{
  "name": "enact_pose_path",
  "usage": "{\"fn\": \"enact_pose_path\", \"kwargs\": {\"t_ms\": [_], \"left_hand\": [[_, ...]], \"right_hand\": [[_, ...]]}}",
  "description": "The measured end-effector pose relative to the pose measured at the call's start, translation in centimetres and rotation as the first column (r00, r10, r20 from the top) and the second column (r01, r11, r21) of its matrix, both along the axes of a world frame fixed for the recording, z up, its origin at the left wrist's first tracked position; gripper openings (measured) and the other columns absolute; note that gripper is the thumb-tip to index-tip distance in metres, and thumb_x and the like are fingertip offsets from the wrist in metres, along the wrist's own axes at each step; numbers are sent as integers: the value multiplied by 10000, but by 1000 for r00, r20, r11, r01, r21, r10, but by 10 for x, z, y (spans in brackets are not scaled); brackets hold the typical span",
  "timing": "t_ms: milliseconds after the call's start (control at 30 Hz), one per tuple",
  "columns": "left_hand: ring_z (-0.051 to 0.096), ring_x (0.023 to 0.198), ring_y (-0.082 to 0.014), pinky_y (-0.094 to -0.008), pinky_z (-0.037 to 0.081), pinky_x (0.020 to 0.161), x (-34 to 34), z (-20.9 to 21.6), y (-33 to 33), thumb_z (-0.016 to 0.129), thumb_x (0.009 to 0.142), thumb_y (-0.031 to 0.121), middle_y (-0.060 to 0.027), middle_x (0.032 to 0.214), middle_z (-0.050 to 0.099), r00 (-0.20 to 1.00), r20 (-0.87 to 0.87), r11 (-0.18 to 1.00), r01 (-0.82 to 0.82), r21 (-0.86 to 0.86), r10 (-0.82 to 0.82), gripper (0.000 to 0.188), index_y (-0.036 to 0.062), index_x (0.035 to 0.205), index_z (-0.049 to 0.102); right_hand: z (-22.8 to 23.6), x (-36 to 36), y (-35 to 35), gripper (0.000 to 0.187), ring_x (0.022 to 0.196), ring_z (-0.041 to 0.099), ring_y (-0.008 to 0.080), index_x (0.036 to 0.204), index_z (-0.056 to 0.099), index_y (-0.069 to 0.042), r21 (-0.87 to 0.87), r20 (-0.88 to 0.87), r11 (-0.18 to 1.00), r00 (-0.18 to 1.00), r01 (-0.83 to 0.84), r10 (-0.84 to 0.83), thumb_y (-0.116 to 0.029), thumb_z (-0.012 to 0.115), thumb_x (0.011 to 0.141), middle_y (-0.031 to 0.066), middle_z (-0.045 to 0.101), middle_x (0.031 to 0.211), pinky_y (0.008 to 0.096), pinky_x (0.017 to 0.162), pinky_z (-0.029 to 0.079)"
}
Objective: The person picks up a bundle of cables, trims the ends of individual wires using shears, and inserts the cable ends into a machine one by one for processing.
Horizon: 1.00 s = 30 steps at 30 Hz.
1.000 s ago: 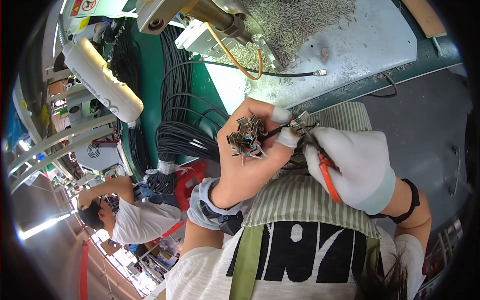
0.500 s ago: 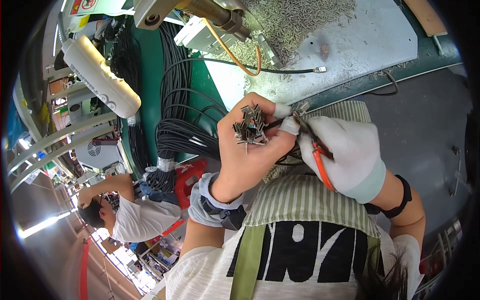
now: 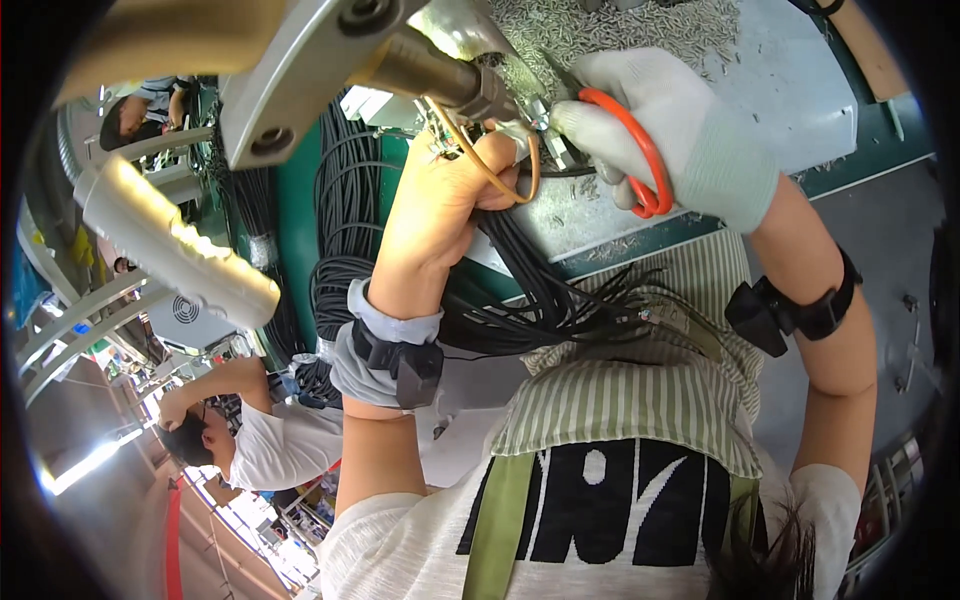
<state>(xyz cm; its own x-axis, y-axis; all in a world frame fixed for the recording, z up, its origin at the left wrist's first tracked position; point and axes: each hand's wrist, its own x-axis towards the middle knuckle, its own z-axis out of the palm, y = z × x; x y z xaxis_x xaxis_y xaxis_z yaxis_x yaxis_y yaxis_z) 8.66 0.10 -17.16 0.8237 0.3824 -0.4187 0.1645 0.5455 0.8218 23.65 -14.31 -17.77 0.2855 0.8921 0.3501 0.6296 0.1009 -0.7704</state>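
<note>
Closes L hand (image 3: 435,180) fingers around black cables (image 3: 525,265), prob to hold ends bunched, just beside metal machine head (image 3: 486,94). Curls R hand (image 3: 665,125) fingers around red-handled pliers (image 3: 655,160), prob for quick reuse; can't tell pinch at tips. Lets slack hang over striped apron (image 3: 620,400), near green desk (image 3: 299,190).

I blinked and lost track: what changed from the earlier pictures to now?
The left hand and right hand moved forward, from the striped apron toward the metal cylinder. Black cables now show below the left hand. The right hand still holds its red-handled tool.
</note>
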Motion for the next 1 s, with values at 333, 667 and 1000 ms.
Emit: {"fn": "enact_pose_path", "kwargs": {"t_ms": [333,667,1000], "left_hand": [[467,574,-49,-207,380,522,7,9,-6,647,757,77,34,655,518,994,-104,814,75,576,-19,81,26,783,590],[539,721,-79,-244,463,640,-7,1,-10,713,789,235,-20,856,592,997,-70,683,58,728,-11,318,-1,971,603],[531,712,-74,-231,453,631,-4,9,-13,687,805,178,1,791,577,994,-108,714,87,695,-15,244,-1,948,600]], "right_hand": [[18,12,13,282,382,526,121,850,552,79,-257,-676,925,736,-280,35,-202,548,859,63,513,482,245,370,425],[-13,16,17,270,392,528,114,786,539,44,-111,-655,926,727,-361,205,-215,582,846,52,502,482,236,370,415],[-2,14,18,273,402,535,120,791,543,43,-277,-679,893,730,-356,80,-217,594,856,48,513,509,243,373,419]]}}
